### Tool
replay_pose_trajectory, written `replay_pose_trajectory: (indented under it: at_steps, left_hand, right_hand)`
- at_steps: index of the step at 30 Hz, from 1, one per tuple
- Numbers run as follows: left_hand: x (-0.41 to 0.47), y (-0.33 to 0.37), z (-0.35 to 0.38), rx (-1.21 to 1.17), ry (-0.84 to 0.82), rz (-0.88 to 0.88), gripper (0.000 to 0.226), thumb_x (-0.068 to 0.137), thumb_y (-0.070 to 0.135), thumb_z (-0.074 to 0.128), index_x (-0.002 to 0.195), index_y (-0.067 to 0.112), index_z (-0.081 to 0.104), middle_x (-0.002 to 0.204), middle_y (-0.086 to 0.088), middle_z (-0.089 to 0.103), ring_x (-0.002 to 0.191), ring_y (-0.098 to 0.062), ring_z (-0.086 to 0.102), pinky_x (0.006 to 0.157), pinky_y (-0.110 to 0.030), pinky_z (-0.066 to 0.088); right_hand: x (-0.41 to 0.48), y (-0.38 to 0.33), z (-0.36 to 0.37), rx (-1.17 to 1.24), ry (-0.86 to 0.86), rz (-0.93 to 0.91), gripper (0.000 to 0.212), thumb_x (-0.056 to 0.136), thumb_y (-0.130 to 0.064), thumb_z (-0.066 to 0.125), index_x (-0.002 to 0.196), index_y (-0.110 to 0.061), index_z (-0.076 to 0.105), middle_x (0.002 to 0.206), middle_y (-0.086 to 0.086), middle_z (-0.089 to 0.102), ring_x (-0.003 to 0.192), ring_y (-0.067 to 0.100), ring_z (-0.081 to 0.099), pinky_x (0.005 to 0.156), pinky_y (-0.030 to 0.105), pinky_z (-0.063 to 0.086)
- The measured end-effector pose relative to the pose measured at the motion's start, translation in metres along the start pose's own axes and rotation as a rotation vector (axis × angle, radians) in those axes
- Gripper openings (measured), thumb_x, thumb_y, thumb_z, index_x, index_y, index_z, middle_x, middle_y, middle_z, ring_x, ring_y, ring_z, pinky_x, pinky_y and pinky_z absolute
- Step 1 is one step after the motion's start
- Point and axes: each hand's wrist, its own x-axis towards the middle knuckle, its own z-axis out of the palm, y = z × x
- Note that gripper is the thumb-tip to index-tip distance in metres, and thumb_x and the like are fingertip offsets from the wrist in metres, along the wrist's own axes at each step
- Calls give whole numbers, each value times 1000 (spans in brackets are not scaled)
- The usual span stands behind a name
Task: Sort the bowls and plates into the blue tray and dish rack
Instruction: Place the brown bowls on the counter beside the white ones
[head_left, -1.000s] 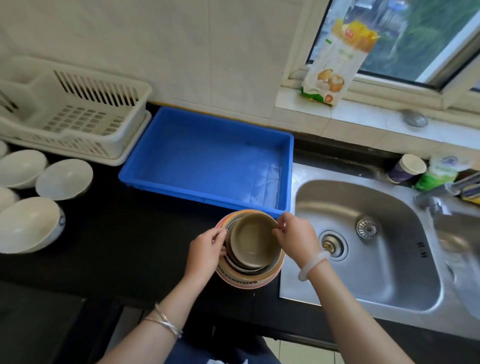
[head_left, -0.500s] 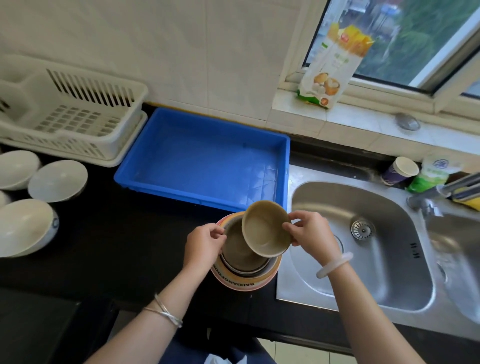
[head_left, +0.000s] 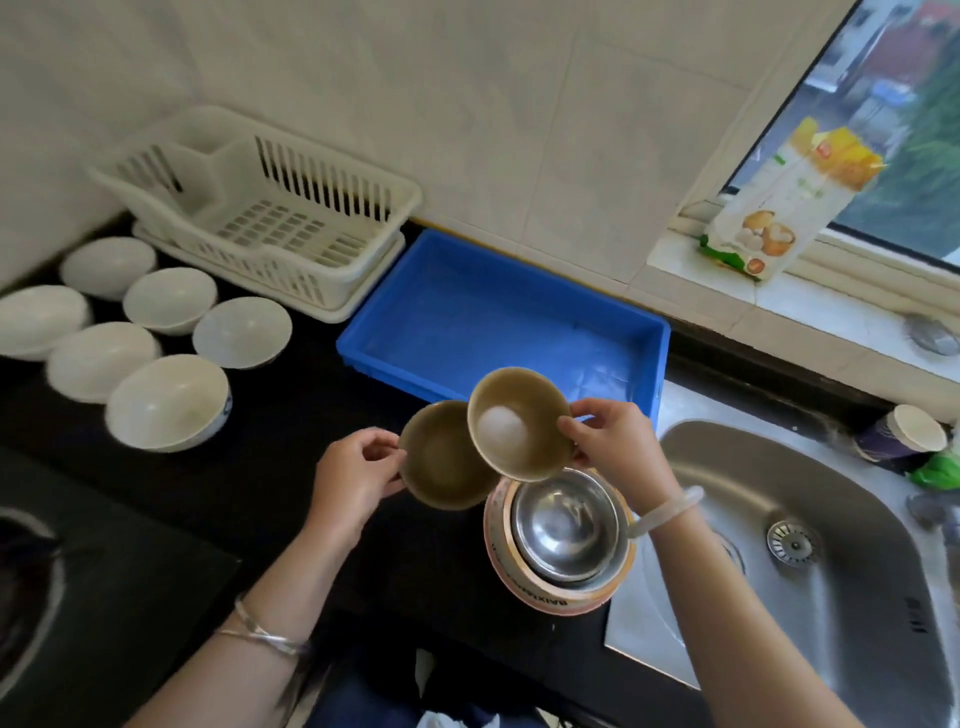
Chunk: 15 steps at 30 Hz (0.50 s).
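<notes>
My left hand (head_left: 352, 475) grips a tan bowl (head_left: 439, 460) by its left rim, lifted above the counter. My right hand (head_left: 618, 449) holds a second tan bowl (head_left: 519, 423) by its right rim, tilted and overlapping the first. Below them a steel bowl (head_left: 566, 525) sits nested in an orange-rimmed bowl (head_left: 550, 597) at the counter's edge by the sink. The blue tray (head_left: 498, 260) lies just behind the hands, with nothing in it. The white dish rack (head_left: 270, 218) stands to its left. Several white bowls (head_left: 169, 402) rest on the black counter at the left.
A steel sink (head_left: 831, 545) lies to the right, with a paper cup (head_left: 904, 436) and a green bottle (head_left: 940, 470) at its far rim. A food packet (head_left: 795, 197) leans on the window sill. A stove burner (head_left: 26, 571) is at the lower left.
My right hand lifted the top tan bowl off the stack, then my left hand took a second tan bowl out, uncovering the steel bowl. The view swung left, showing more white bowls.
</notes>
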Motion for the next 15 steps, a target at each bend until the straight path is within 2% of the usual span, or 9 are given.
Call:
replay_pose_trajectory:
  at_steps: [3, 7, 12, 15]
  left_hand:
    - [7, -17, -32, -80, 93, -77, 10, 83, 9, 64, 83, 19, 65, 85, -2, 67, 79, -12, 67, 54, -18, 52]
    - [15, -41, -73, -207, 217, -135, 20, 87, 5, 60, 77, 21, 62, 86, -4, 65, 78, -14, 66, 55, -20, 52]
    - [30, -65, -112, -291, 363, -209, 10, 88, 4, 58, 95, 10, 63, 90, -6, 64, 80, -17, 64, 62, -24, 52]
    - [40, -74, -126, -321, 413, -244, 14, 89, 3, 57, 102, 4, 62, 101, -14, 63, 89, -24, 64, 73, -32, 54]
  right_hand:
    - [19, -9, 38, 41, -55, 21, 12, 86, -15, 62, 78, -22, 66, 58, -4, 65, 40, 5, 61, 49, 17, 52]
    - [42, -27, 95, 77, -131, 46, 26, 86, -10, 57, 68, -27, 62, 60, -2, 64, 47, 13, 65, 60, 30, 60]
    - [66, -57, 164, 98, -198, 49, 27, 86, -7, 55, 67, -24, 62, 63, 0, 64, 40, 5, 63, 43, 17, 53]
    - [79, -68, 201, 79, -233, 85, 19, 86, -5, 53, 74, -12, 65, 67, 6, 64, 38, 5, 62, 40, 16, 50]
